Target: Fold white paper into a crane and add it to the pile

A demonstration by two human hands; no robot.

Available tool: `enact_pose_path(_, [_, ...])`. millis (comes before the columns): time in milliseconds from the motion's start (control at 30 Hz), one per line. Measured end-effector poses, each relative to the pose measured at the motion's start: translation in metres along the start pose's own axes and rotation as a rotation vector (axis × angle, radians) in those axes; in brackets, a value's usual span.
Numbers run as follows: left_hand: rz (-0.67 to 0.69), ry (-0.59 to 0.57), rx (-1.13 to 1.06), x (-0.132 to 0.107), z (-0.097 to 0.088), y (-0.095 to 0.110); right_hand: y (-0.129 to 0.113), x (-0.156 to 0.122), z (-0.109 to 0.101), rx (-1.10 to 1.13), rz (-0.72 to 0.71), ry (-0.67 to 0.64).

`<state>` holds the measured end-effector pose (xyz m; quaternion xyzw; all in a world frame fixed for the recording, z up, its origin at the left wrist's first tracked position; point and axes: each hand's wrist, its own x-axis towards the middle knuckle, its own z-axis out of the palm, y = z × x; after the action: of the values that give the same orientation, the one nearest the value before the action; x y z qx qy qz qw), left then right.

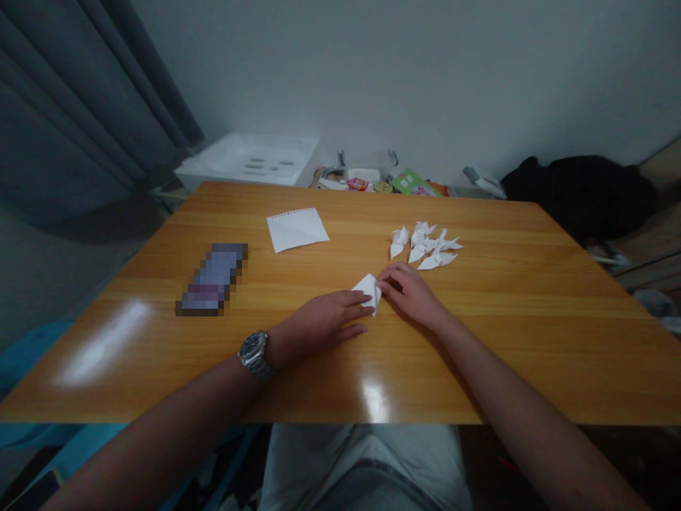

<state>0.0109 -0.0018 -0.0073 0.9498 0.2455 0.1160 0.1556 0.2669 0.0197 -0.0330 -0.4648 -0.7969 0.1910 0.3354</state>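
Observation:
A small piece of folded white paper (368,284) lies on the wooden table between my hands. My left hand (338,314) rests flat with its fingers stretched out, the fingertips lying over the paper's left part. At the paper's right edge, the thumb and fingers of my right hand (407,289) are pinched together on it. Just beyond my right hand sits a group of several folded paper cranes (428,245). My fingers cover part of the folded paper, so its full shape is hidden.
A sheet of notebook paper (298,229) with a torn perforated edge lies farther back. A pixelated, phone-like object (213,279) is at left on the table (532,341). Behind the far edge are a white plastic tray (255,160), a green packet (413,182) and black cloth (579,188).

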Motion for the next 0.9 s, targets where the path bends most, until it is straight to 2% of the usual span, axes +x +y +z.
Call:
enact_pose_path(167, [-0.015, 0.020, -0.028, 0.001, 0.000, 0.002, 0.001, 0.002, 0.004, -0.012, 0.050, 0.035])
enact_pose_path(333, [-0.011, 0.014, 0.044, 0.002, 0.004, 0.001, -0.003, 0.003, 0.005, -0.016, 0.085, 0.042])
enact_pose_path(900, [0.005, 0.016, 0.056, 0.002, 0.007, 0.001, -0.001, 0.006, 0.013, -0.055, 0.077, 0.061])
